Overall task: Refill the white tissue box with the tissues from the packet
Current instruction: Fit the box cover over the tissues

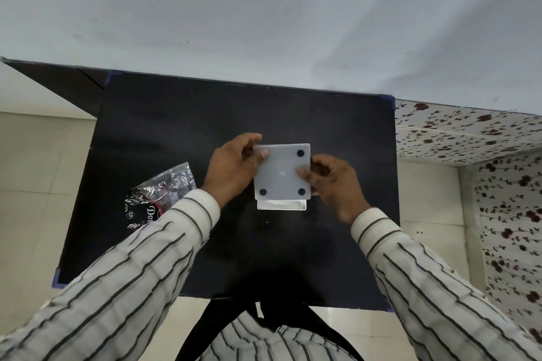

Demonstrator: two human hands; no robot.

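A white square tissue box [281, 173] is held above the middle of the black table [176, 132], its underside with dark round feet facing me. My left hand [231, 167] grips its left edge, thumb on the upper left corner. My right hand [334, 182] grips its right edge, thumb on the underside. A white panel edge [281, 204] shows just below the box; whether it is part of the box I cannot tell. The crinkled clear and black tissue packet [159, 193] lies on the table to the left, partly hidden by my left sleeve.
The table stands against a pale wall [264, 23]. Cream floor tiles [35, 173] lie to the left. A flower-patterned surface [469, 132] borders the right side. Blue tape marks the table corners.
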